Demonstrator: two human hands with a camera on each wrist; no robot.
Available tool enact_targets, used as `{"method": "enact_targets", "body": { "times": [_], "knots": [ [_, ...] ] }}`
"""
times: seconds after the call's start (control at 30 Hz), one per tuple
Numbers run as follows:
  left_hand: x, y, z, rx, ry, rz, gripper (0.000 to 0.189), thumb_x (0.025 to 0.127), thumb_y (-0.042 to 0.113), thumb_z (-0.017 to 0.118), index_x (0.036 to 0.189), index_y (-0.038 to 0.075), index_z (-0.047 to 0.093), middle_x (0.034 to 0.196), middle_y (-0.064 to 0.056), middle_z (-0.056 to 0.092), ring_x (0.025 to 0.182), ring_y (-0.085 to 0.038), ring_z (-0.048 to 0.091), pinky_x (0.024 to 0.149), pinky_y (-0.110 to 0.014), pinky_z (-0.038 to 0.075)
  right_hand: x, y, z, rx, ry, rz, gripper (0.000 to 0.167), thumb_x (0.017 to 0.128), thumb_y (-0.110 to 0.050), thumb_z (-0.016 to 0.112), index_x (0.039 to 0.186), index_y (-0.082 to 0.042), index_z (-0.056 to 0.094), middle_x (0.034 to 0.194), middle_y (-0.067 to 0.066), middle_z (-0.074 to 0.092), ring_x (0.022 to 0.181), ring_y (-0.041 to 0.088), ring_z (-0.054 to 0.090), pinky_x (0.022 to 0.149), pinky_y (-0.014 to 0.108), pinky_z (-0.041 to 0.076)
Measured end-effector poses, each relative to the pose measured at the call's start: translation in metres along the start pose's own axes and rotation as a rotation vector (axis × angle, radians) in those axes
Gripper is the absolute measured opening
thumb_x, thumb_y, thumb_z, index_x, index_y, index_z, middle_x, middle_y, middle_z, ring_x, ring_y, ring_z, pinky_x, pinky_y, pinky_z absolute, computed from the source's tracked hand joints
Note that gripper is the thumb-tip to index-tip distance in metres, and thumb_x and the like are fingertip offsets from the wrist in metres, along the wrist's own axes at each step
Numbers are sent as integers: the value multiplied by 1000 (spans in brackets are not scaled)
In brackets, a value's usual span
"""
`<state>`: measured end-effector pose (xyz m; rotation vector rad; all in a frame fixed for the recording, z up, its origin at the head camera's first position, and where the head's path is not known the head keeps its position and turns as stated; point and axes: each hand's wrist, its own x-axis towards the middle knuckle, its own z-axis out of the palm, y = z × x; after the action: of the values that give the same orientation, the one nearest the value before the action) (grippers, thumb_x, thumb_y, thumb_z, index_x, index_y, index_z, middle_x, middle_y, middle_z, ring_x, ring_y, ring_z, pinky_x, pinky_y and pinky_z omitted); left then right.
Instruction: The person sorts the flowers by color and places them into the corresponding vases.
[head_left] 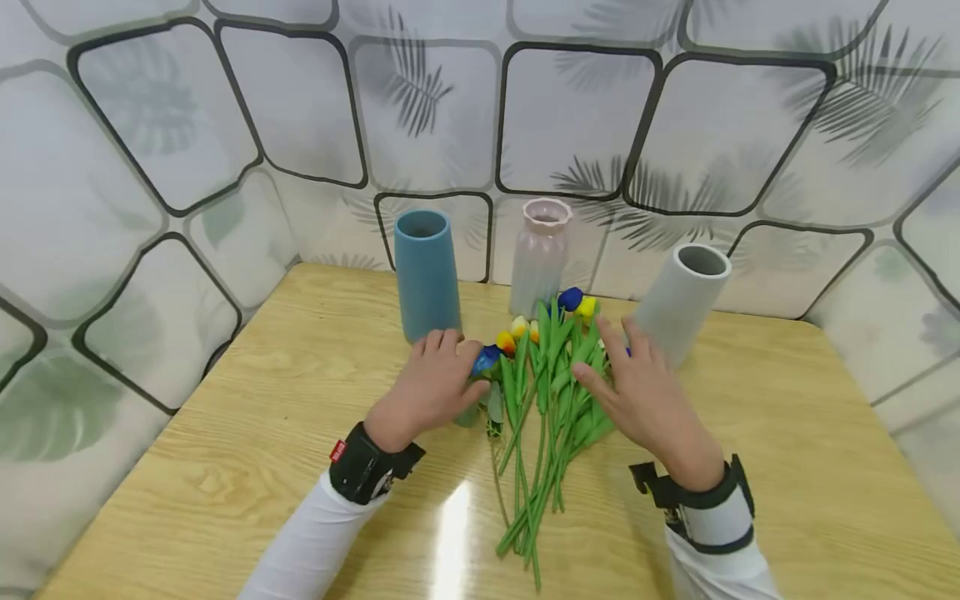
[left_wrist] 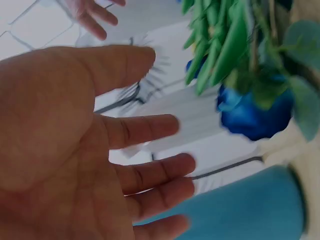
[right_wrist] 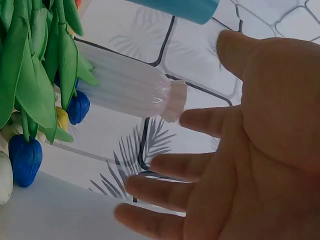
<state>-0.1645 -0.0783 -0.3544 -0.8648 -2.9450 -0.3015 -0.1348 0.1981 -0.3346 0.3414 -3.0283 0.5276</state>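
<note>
A bunch of artificial tulips (head_left: 551,400) lies on the table, green stems toward the near edge, blue, yellow, white and orange heads toward the back. Over its left side is my left hand (head_left: 431,387), fingers extended; in the left wrist view a blue flower (left_wrist: 257,112) shows beyond the fingertips, apart from them. My right hand (head_left: 645,396) hovers over the bunch's right side with fingers spread and nothing in the palm. Blue tulip heads (right_wrist: 26,160) hang beside it in the right wrist view. The blue vase (head_left: 427,279) stands just beyond my left hand, the grey vase (head_left: 682,304) beyond my right.
Between those two, at the back, stands a pink-and-white vase (head_left: 540,258) with a scalloped rim. A patterned wall covering (head_left: 435,108) rises behind the wooden table (head_left: 247,433) and along both sides.
</note>
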Motion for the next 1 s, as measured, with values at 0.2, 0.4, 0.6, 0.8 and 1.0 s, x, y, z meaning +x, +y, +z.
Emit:
{"method": "enact_targets", "body": {
  "times": [0.2,0.4,0.6,0.8,1.0],
  "knots": [
    [8,13,21,62,-14,-8,26,100,30,60,93,5,58,83,-12,55,75,-28,56,61,-39,50,-1,-2,0,-36,-111,10,55,103,-48,48,124,1,57,118,22,56,106,38,57,81,56,50],
    [12,38,39,101,16,10,27,99,30,61,80,12,53,56,3,39,46,-15,49,39,-28,35,1,-4,0,-45,-186,-1,38,101,-41,54,104,-4,61,93,9,63,75,20,59,62,38,48],
    [18,60,54,172,75,-8,28,96,28,64,73,14,57,53,4,39,42,-13,45,36,-27,32,5,-8,4,-32,-241,0,36,102,-40,54,101,-5,61,74,0,58,59,14,52,52,32,40],
    [25,65,65,224,79,-40,39,94,23,67,60,18,49,51,6,32,42,-8,37,35,-26,30,5,-9,8,-32,-256,7,33,102,-40,54,96,-8,61,71,0,57,58,15,51,50,32,40],
    [32,68,74,335,202,-45,24,95,21,65,72,18,59,49,7,38,40,-7,44,34,-24,29,4,-10,12,-39,-211,-33,29,101,-36,57,86,-10,57,66,-1,51,54,14,48,48,30,36]
  ]
}}
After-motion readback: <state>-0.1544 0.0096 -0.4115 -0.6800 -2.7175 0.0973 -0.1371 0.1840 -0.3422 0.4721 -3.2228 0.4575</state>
